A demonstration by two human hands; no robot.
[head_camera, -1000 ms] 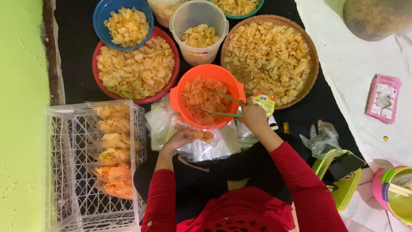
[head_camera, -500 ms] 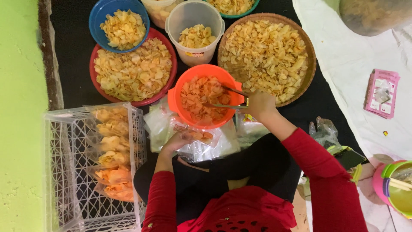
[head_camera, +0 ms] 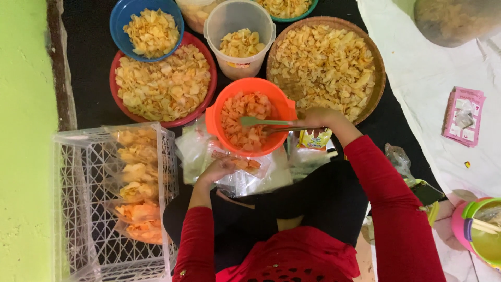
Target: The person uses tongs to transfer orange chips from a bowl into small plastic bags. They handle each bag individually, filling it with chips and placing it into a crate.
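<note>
An orange bucket (head_camera: 284,104) of reddish chips sits in front of me. My right hand (head_camera: 319,120) grips a green spoon (head_camera: 258,121) together with a thin metal utensil, both reaching over the bucket's chips. My left hand (head_camera: 216,169) holds a clear plastic bag (head_camera: 245,167) with a few reddish chips in it, just below the bucket. More clear bags (head_camera: 193,149) lie in a heap under and around the bucket. Both arms wear red sleeves.
A white wire crate (head_camera: 78,230) at left holds several filled chip bags. Behind stand a red basin (head_camera: 206,102), a blue bowl (head_camera: 117,21), a clear tub (head_camera: 263,49) and a woven tray (head_camera: 378,78), all with pale chips. A pink packet (head_camera: 463,117) lies on white cloth at right.
My right hand swung to the right side of the bucket and the spoon now lies flat across the chips. The left hand stays on the bag.
</note>
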